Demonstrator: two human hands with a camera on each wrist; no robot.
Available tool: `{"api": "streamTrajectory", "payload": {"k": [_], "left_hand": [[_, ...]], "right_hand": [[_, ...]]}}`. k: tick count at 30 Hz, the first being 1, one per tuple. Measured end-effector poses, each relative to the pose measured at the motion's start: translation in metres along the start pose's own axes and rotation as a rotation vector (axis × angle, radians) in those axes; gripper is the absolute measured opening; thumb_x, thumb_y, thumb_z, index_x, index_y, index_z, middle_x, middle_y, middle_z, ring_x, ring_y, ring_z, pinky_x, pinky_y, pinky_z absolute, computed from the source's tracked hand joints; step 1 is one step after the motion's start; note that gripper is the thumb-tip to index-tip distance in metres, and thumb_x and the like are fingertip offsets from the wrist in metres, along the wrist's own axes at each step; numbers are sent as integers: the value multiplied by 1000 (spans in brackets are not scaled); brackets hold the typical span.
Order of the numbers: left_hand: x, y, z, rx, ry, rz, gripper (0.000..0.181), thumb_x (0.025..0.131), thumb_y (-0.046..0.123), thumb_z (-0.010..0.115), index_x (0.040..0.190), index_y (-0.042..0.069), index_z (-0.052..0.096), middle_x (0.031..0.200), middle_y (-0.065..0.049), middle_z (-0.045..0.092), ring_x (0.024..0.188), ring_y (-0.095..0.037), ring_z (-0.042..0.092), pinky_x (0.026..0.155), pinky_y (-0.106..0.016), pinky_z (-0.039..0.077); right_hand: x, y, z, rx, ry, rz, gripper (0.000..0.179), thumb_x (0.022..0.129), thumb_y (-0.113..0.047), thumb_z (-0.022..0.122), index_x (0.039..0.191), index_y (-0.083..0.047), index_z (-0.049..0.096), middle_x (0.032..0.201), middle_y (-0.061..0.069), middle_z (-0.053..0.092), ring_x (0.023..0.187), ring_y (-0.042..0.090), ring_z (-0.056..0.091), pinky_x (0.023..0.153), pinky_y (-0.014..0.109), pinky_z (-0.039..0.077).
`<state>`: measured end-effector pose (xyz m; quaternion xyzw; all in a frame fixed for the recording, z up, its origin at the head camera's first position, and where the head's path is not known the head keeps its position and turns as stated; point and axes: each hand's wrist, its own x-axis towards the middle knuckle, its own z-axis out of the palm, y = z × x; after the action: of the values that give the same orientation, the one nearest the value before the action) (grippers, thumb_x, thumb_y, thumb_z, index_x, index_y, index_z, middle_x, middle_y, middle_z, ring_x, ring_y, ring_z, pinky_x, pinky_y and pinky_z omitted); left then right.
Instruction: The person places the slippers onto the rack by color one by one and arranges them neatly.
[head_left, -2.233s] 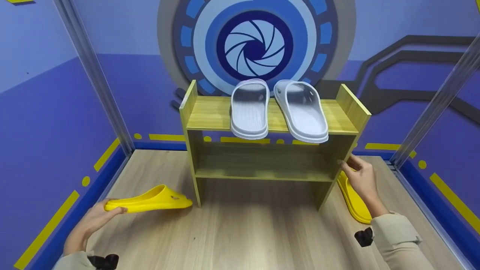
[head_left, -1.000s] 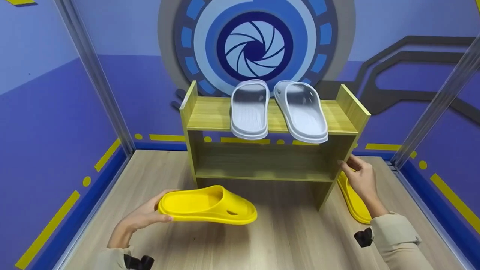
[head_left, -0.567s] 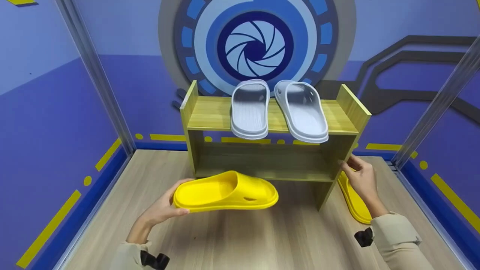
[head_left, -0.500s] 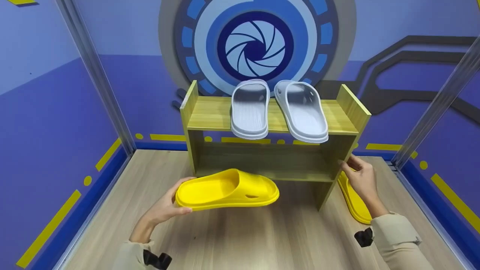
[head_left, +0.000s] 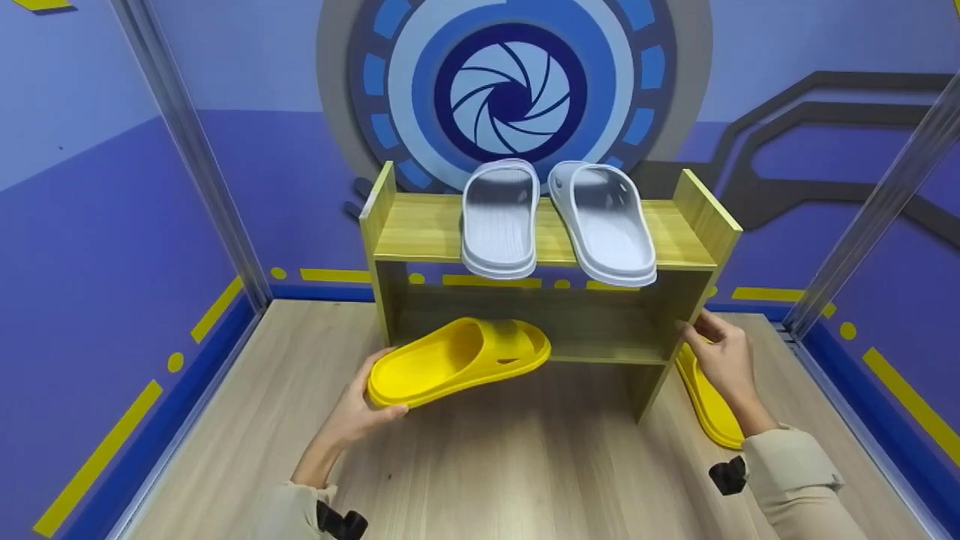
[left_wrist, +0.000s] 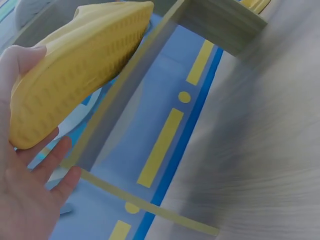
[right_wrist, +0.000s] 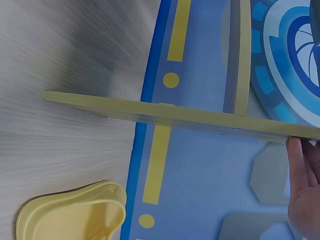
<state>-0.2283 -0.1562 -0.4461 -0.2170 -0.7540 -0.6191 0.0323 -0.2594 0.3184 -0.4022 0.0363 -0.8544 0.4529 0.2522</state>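
My left hand (head_left: 356, 409) grips a yellow slipper (head_left: 427, 367) by its heel, thumb at the near rim. Tilted, its toe points right and up, in front of the middle shelf (head_left: 600, 349) of the wooden shoe rack (head_left: 544, 261). In the left wrist view the slipper's ribbed sole (left_wrist: 85, 75) shows. My right hand (head_left: 724, 356) touches the rack's right side panel (right_wrist: 190, 117), thumb at its front edge and fingers against the outer side. Partly hidden beneath that hand, a second yellow slipper (head_left: 709, 405) lies on the tabletop.
A pair of pale grey slippers, left one (head_left: 500, 225) and right one (head_left: 611, 225), stands on the rack's top shelf, heels overhanging the front. Blue printed walls (head_left: 112, 247) and metal posts (head_left: 191, 150) enclose the wooden tabletop (head_left: 480, 480).
My left hand has brought the yellow slipper from left of the rack to the right and up, turning its toe upward toward the middle shelf. My right hand has stayed at the side panel.
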Motion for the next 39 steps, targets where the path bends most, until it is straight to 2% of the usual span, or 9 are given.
{"api": "streamTrajectory", "payload": {"k": [6, 12, 16, 23, 25, 29, 32, 39], "left_hand": [[1, -6, 10, 18, 59, 19, 78, 69, 5, 71, 133, -4, 28, 126, -16, 39, 108, -25, 40, 92, -37, 32], [1, -10, 23, 42, 129, 43, 79, 68, 4, 72, 132, -5, 27, 125, -18, 37, 108, -27, 38, 92, -43, 29], [2, -13, 32, 54, 181, 50, 79, 68, 5, 72, 132, -6, 27, 125, -19, 37, 108, -28, 37, 93, -46, 26], [4, -16, 45, 114, 271, 68, 79, 68, 6, 73, 131, -7, 27, 122, -17, 38, 107, -27, 39, 92, -45, 28], [5, -20, 48, 134, 301, 66, 80, 67, 7, 74, 131, -5, 28, 122, -17, 39, 107, -27, 39, 92, -45, 28], [8, -37, 53, 179, 356, 69, 82, 66, 12, 77, 132, 0, 30, 122, -13, 39, 107, -26, 39, 91, -45, 29], [9, -46, 59, 210, 394, 63, 83, 65, 18, 78, 132, 4, 31, 122, -9, 39, 108, -23, 39, 92, -42, 29], [11, -36, 79, 306, 495, -5, 85, 66, 29, 77, 132, 6, 29, 120, -9, 39, 108, -24, 41, 92, -44, 31]], "right_hand": [[5, 18, 2, -15, 3, -1, 42, 85, -25, 58, 122, -5, 53, 107, 13, 60, 90, 12, 57, 72, 11, 42], [5, 21, 3, -37, 22, -9, 43, 85, -27, 59, 120, -3, 54, 105, 12, 61, 86, 3, 56, 72, 10, 42], [4, 20, 3, -39, 19, -4, 43, 85, -27, 59, 121, -4, 54, 105, 12, 60, 86, 3, 56, 72, 10, 42], [-3, -11, 1, -16, 6, 3, 40, 86, -16, 57, 121, 5, 50, 107, 21, 58, 90, 17, 57, 71, 9, 41], [-1, -4, 1, -18, 6, 4, 41, 86, -18, 57, 121, 3, 51, 107, 19, 58, 90, 18, 57, 71, 9, 41], [3, 14, 2, -31, 4, 13, 43, 85, -24, 58, 123, -2, 52, 108, 14, 59, 92, 18, 57, 72, 10, 42], [4, 20, 3, -32, 1, 13, 45, 86, -27, 58, 124, -3, 51, 109, 14, 59, 93, 17, 57, 72, 12, 42], [4, 19, 2, -29, 13, 1, 45, 85, -28, 58, 122, -4, 52, 107, 13, 60, 91, 13, 57, 72, 12, 43]]}}
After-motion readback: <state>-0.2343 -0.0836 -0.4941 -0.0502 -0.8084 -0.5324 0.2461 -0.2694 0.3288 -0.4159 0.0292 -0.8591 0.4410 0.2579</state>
